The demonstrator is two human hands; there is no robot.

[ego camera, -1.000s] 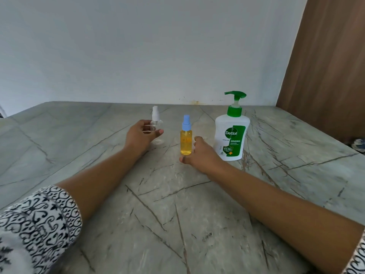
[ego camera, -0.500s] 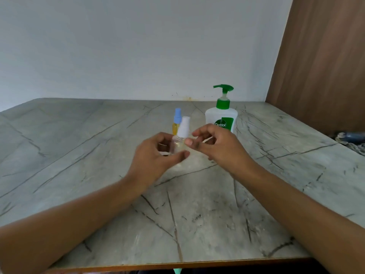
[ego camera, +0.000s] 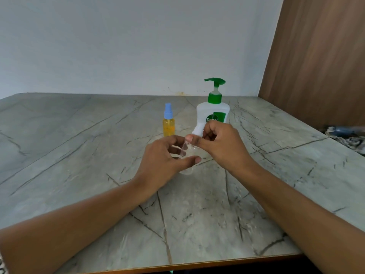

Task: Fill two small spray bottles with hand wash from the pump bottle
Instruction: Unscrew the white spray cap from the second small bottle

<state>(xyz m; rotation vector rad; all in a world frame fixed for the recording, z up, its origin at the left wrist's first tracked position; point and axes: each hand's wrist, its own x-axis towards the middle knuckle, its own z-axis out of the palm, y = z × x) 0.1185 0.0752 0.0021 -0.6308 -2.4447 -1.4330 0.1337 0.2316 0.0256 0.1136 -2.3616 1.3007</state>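
One clear spray bottle (ego camera: 186,153) in left hand (ego camera: 164,156), right hand (ego camera: 222,146) round cap (ego camera: 198,131), before pump bottle (ego camera: 212,110); amber bottle (ego camera: 168,126) alongside.

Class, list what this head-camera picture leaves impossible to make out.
- Head view: the clear spray bottle is mostly covered by the left hand and right hand; fill level unreadable.
- Head view: the lower label of the pump bottle sits behind the right hand.
- Head view: a blurred bundle is cut off by the right edge.

L hand (ego camera: 166,155) holds the clear spray bottle (ego camera: 185,153), R hand (ego camera: 219,144) pinches its white cap (ego camera: 198,131); behind, yellow spray bottle (ego camera: 168,124) & pump bottle (ego camera: 212,112) stand on table (ego camera: 79,155)
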